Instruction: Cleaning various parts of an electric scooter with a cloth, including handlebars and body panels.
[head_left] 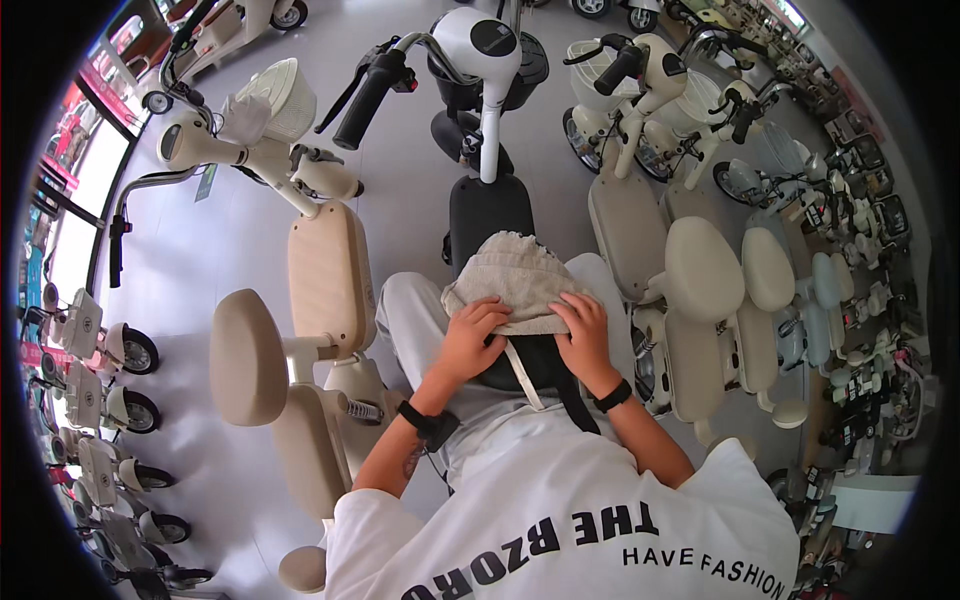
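A beige cloth hat [520,275] with a frayed far edge lies over my lap. My left hand [470,338] is closed on the left of its near edge, fingers curled over the cloth. At the right of the same edge, my right hand [587,340] grips it too, the thumb tucked beneath. A pale strap [523,372] hangs from below the hat, beside a dark strap [578,405]. Black bands circle both my wrists. Beneath and ahead of the hat is the black footboard [490,215] of a white electric scooter [480,45].
On my left stands a beige scooter [328,265] with a tan seat [247,355]. Cream scooters [702,270] are lined up close on my right. More small scooters [100,400] fill the far left side, near a bright glass front. Grey floor [230,250] shows between them.
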